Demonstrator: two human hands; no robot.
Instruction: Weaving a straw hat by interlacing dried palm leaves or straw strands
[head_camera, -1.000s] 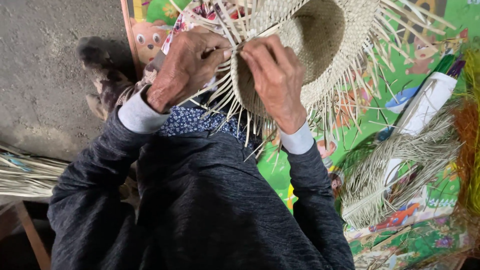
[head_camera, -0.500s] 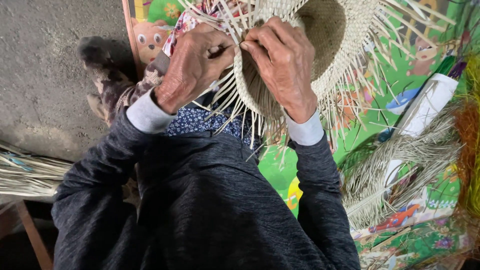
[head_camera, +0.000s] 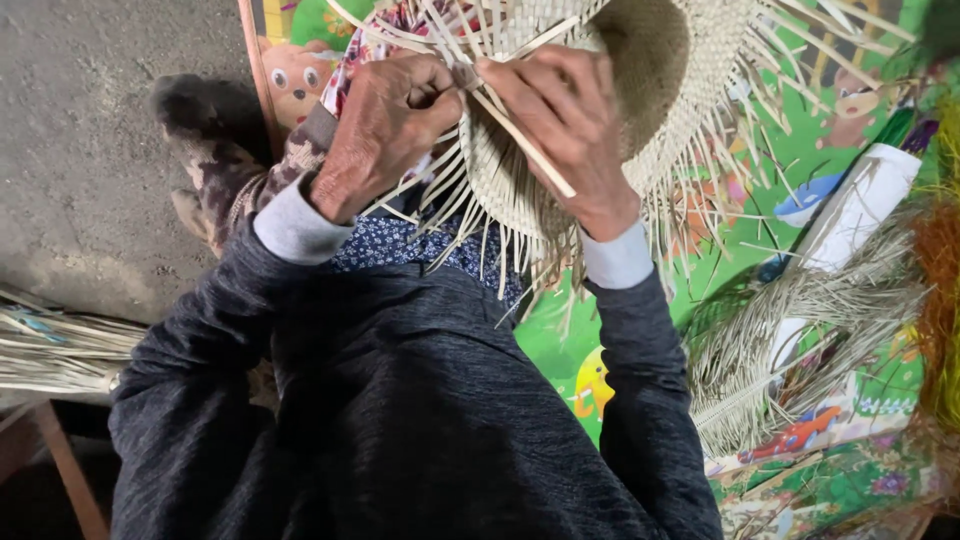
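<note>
A half-woven straw hat (head_camera: 640, 60) rests in my lap at the top centre, with loose pale strips sticking out all round its rim. My left hand (head_camera: 385, 130) pinches strips at the hat's near left edge. My right hand (head_camera: 570, 130) lies over the woven wall, and one long flat straw strip (head_camera: 525, 145) runs under its fingers. The fingertips of both hands meet at the rim. Dark grey sleeves with pale cuffs cover both arms.
A bright green play mat (head_camera: 770, 220) with cartoon pictures lies under the work. A bundle of loose straw (head_camera: 800, 330) and a white tube (head_camera: 850, 215) lie at the right, orange fibre (head_camera: 940, 300) beyond. More straw (head_camera: 50, 350) sits at the left on bare concrete (head_camera: 80, 150).
Both hands have moved up and closer together at the hat's rim. The right hand has slid from the hat's lower edge up onto its wall, drawing a strip across.
</note>
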